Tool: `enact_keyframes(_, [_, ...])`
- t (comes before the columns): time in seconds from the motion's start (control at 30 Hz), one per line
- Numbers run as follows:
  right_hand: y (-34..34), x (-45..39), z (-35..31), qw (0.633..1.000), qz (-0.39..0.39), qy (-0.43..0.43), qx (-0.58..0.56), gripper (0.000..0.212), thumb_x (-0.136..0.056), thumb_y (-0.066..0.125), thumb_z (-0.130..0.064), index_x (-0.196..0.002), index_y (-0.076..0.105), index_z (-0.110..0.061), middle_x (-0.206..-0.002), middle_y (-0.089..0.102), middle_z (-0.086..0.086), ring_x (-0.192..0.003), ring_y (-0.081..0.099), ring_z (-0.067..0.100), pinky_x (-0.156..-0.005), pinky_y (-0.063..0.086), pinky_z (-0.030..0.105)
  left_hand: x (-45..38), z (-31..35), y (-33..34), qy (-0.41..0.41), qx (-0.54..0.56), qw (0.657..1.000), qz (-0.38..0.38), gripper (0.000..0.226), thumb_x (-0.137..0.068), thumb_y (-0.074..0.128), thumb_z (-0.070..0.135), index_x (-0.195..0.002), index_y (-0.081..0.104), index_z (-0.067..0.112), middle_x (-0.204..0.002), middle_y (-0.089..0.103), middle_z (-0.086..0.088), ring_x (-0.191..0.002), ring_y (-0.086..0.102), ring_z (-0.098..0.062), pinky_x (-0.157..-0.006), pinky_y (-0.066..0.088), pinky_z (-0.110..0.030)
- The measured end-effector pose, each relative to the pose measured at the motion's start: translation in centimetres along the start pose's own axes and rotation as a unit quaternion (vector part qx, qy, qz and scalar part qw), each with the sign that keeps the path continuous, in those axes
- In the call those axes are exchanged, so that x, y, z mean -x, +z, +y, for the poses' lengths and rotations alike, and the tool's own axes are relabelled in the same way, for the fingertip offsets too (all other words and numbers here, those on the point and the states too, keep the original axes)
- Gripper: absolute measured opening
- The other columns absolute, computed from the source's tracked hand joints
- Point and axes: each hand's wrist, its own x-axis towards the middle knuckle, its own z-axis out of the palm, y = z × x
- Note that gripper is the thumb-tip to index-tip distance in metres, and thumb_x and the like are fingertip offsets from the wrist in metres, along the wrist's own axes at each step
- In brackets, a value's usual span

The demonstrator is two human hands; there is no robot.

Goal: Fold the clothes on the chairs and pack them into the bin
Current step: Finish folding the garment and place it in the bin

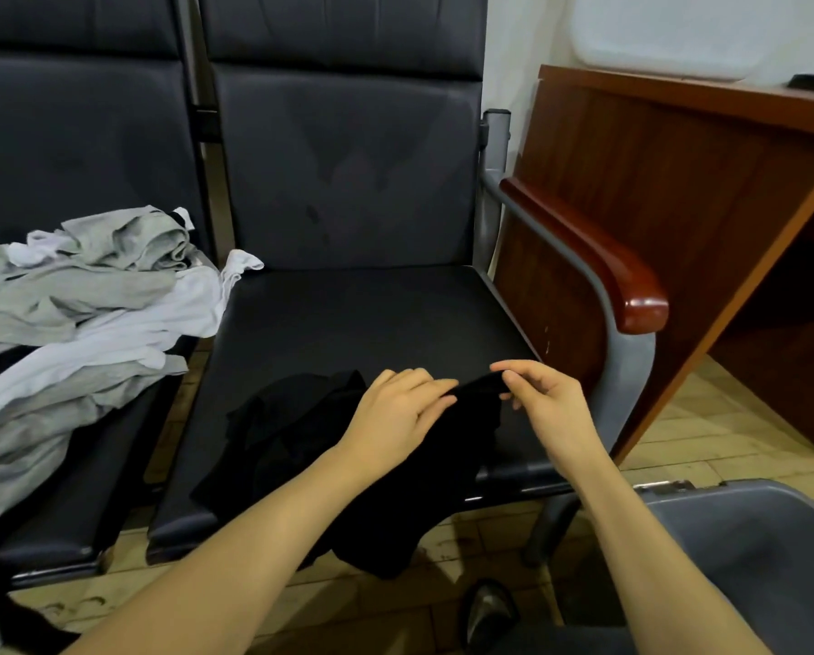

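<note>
While the black garment [329, 446] lies crumpled near the front edge of the right seat [372, 319], part of it spilling over that edge toward the floor, we work at it with both hands so that it can be spread flat before folding. Our left hand [395, 413] rests on the cloth with fingers fairly straight, pressing it to the seat, we judge, to anchor it. Our right hand [544, 399] pinches a raised edge of the same cloth between thumb and fingers, near the seat's front right corner, probably to draw it taut against the left. We keep the back of the seat bare, which leaves room to lay the piece out. Grey and white clothes [78, 295] wait heaped on the left seat, some trailing over its front edge. Our bin [745, 550] sits low at the right, just beside the chair.
</note>
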Motion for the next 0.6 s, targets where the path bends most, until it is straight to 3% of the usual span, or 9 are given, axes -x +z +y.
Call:
enact_keyframes(0.13, [-0.2,0.3,-0.4,0.994,-0.099,0.012,-0.033,0.034,-0.082,0.07,-0.006,-0.113,0.064,-0.016,-0.1,0.07,0.002,-0.093,0.066,0.01,-0.082,0.053,0.022,-0.7,0.1,-1.0,-0.049,0.035,0.998,0.019,0.033,-0.092,0.047,0.036,-0.106,0.071,0.017,-0.083,0.062,0.008,-0.077,0.056,-0.007,-0.073,0.036,-0.026])
enact_keyframes(0.2, [-0.1,0.3,-0.6,0.995,-0.079,-0.036,0.039,0.031,-0.08,0.073,-0.006,-0.107,0.066,-0.02,-0.096,0.069,-0.001,-0.089,0.065,0.008,-0.08,0.051,0.022,-0.9,0.0,-1.4,-0.062,0.025,0.998,0.016,0.035,-0.091,0.045,0.037,-0.106,0.071,0.019,-0.083,0.062,0.009,-0.077,0.057,-0.008,-0.074,0.036,-0.025])
enact_keyframes(0.3, [-0.2,0.6,-1.2,0.993,-0.033,-0.106,0.044,0.019,-0.085,0.067,-0.008,-0.093,0.071,-0.026,-0.091,0.07,-0.005,-0.09,0.065,0.007,-0.081,0.05,0.02,-1.1,-0.1,-2.1,-0.073,0.015,0.997,0.002,0.041,-0.09,0.041,0.042,-0.107,0.071,0.019,-0.084,0.062,0.009,-0.078,0.058,-0.01,-0.075,0.037,-0.025])
enact_keyframes(0.47, [0.6,1.3,-2.1,0.987,-0.031,-0.14,0.073,0.023,-0.091,0.059,-0.009,-0.103,0.069,-0.026,-0.102,0.069,-0.011,-0.102,0.061,0.001,-0.088,0.048,0.015,-0.5,-0.5,-4.6,-0.11,-0.016,0.992,-0.052,0.062,-0.086,0.029,0.06,-0.121,0.064,0.023,-0.108,0.06,0.013,-0.099,0.054,-0.006,-0.091,0.025,-0.023])
enact_keyframes(0.6, [2.7,2.2,-3.2,0.985,-0.068,-0.138,0.079,0.028,-0.097,0.048,-0.006,-0.103,0.066,-0.026,-0.105,0.065,-0.011,-0.103,0.056,-0.007,-0.086,0.041,0.006,2.1,-2.7,-8.0,-0.155,-0.105,0.976,-0.107,0.061,-0.09,0.034,0.062,-0.137,0.046,0.025,-0.127,0.048,0.009,-0.12,0.043,-0.011,-0.1,0.019,-0.027])
